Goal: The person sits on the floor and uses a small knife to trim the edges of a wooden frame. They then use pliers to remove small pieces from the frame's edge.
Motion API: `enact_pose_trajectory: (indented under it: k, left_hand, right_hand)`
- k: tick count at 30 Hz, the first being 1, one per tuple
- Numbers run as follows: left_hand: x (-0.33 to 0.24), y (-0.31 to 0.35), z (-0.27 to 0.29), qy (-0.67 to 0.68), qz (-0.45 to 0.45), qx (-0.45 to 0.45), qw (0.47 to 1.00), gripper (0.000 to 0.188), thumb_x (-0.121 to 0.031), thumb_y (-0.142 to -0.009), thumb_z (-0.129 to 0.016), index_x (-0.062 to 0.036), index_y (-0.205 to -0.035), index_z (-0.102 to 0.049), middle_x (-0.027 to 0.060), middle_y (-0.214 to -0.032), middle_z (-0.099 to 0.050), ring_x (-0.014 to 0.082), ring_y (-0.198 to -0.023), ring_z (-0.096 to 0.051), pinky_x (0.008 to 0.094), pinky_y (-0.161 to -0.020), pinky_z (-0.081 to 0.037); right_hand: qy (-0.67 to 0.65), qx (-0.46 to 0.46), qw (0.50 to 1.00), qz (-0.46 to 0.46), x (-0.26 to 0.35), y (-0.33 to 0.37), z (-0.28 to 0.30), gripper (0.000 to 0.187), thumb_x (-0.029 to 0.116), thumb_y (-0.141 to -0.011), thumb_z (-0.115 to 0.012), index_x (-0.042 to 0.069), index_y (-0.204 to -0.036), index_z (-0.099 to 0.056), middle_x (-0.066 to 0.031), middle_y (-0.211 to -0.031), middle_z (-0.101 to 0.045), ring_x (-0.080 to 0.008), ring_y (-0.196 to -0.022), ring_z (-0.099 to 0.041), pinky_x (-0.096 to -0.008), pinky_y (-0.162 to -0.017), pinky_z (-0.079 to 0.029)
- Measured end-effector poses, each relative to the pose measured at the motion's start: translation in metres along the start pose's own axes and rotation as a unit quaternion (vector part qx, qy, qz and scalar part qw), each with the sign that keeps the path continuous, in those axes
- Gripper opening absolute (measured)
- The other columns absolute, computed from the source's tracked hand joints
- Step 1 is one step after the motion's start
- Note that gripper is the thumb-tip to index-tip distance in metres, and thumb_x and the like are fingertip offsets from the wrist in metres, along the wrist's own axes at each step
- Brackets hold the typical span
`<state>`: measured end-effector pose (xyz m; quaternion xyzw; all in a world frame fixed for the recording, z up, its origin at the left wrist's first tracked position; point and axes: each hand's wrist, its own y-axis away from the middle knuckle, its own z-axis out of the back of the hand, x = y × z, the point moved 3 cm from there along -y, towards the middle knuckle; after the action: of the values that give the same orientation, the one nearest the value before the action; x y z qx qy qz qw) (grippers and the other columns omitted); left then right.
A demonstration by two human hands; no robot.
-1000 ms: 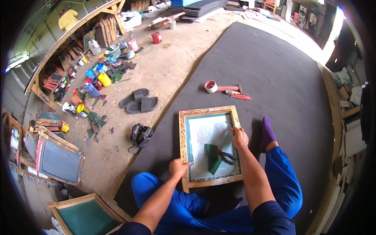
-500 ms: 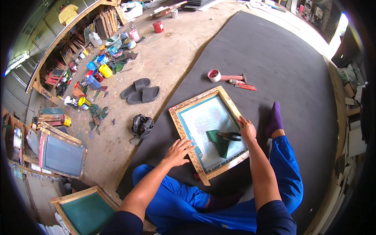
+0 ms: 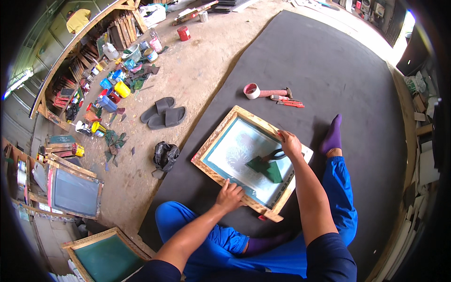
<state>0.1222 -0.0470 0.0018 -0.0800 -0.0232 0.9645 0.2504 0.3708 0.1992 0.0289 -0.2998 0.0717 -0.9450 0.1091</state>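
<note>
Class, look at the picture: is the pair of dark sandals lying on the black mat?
No, the pair of dark sandals lies on the bare concrete floor, apart from the edge of the black mat.

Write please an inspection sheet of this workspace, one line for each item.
Surface: dark mat laid on a dusty floor.
Job's things: wooden screen frame lies flat on the mat; green scraps and scissors lie on its mesh.
Clutter: tape roll, hammer, slippers, black bag, paint pots.
Grippers: left hand rests on the frame's near edge; right hand on its far edge, beside the scissors.
Cables: nothing seen.
Surroundings: spare frames to the left, wooden shelves behind.
</note>
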Motion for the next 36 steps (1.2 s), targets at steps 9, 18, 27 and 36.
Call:
enact_pose_trajectory:
  k: [9,18,27,36]
  left_hand:
    - [-0.064,-0.069,-0.037,0.019,0.124,0.015,0.992,0.057,-0.053,-0.072,-0.087,-0.0126,-0.11,-0.073,0.0033,-0.106,-0.067,0.0254,-0.112,-0.059,0.0555,-0.113,-0.038]
    - [0.025,-0.022,0.005,0.071,0.14,0.035,0.987,0.065,-0.047,-0.077,-0.087,-0.0108,-0.128,-0.07,0.0068,-0.127,-0.064,0.0283,-0.127,-0.054,0.0514,-0.117,-0.038]
    - [0.019,0.003,0.003,0.075,0.12,-0.021,0.99,0.043,-0.035,-0.073,-0.088,-0.0127,-0.108,-0.076,0.0015,-0.1,-0.067,0.0235,-0.108,-0.061,0.0424,-0.095,-0.05]
    - [0.009,0.02,0.006,0.091,0.129,-0.053,0.986,0.045,-0.037,-0.071,-0.09,-0.0131,-0.107,-0.076,0.0018,-0.098,-0.065,0.0238,-0.106,-0.061,0.0417,-0.094,-0.05]
  right_hand:
    - [0.134,-0.072,0.985,-0.082,-0.025,0.072,0.006,0.028,0.023,-0.098,-0.065,0.018,-0.125,-0.073,-0.0219,-0.131,-0.065,-0.0413,-0.128,-0.057,-0.0518,-0.103,-0.047]
    - [0.064,0.077,0.993,-0.054,-0.002,0.096,-0.005,0.032,0.033,-0.095,-0.071,0.015,-0.121,-0.066,-0.0159,-0.093,-0.077,-0.0372,-0.085,-0.074,-0.051,-0.071,-0.058]
    - [0.076,0.109,0.99,0.052,0.072,0.077,-0.1,0.021,0.028,-0.095,-0.067,0.007,-0.1,-0.069,-0.0156,-0.103,-0.071,-0.0358,-0.102,-0.067,-0.0463,-0.09,-0.054]
    - [0.135,0.162,0.972,0.101,0.082,0.079,-0.113,0.03,0.035,-0.093,-0.072,0.01,-0.11,-0.074,-0.0115,-0.112,-0.067,-0.0314,-0.113,-0.06,-0.0467,-0.095,-0.051]
